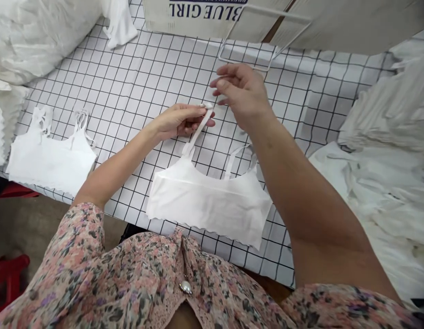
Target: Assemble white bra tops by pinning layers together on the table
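Observation:
A white crop top (208,201) lies flat on the checked tablecloth (146,77) in front of me. My left hand (179,121) pinches the end of the top's left shoulder strap (198,132) and holds it stretched away from the body. My right hand (241,93) hovers just beyond it, fingers curled and pinched together near the strap end; I cannot make out anything between them. The top's right strap (237,157) lies under my right forearm.
A second white crop top (50,157) lies at the left. White garment piles sit at the far left (29,36) and right (386,151). A "BLUE GIRL" cardboard box (198,16) and a white wire frame (263,41) stand behind. Red stools (9,269) are below.

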The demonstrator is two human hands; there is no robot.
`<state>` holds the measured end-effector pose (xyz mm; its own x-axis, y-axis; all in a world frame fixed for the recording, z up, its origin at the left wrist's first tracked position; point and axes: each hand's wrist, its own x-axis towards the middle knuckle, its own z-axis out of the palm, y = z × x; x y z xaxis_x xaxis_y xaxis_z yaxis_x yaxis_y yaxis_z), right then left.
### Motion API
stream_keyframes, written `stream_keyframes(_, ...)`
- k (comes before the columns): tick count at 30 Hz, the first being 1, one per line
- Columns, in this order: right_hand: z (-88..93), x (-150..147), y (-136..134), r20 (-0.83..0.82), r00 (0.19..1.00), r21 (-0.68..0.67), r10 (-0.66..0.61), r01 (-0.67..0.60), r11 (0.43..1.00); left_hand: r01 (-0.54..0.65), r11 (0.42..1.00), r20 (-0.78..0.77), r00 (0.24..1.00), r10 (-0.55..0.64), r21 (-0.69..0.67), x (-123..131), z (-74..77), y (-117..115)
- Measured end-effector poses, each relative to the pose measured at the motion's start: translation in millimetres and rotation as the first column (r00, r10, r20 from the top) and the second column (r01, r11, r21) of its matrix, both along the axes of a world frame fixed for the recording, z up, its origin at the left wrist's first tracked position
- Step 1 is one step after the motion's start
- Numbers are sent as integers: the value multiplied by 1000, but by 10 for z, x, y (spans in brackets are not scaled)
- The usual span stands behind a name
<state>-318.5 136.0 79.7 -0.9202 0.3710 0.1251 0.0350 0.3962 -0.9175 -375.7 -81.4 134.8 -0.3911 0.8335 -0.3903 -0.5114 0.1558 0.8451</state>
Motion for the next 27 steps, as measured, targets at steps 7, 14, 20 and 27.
stream_keyframes(7, -66, 718, -372, -208, 969, 257, -133, 185, 948, -135, 991, 8, 991, 135, -5, -61, -91, -37)
stream_keyframes(14, -167, 596, -733, -135, 980, 349, -144, 183, 919, -274, 961, 4, 962, 274, 20, 48, -139, 71)
stream_keyframes(20, -261, 583, -898, -204, 972, 401, -115, 191, 896, -371, 928, -113, 921, 373, 39, 33, -108, 121)
stream_keyframes(27, -298, 698, -893, -155, 982, 391, -103, 157, 907, -454, 887, -635, 663, 396, 79, -323, -159, 75)
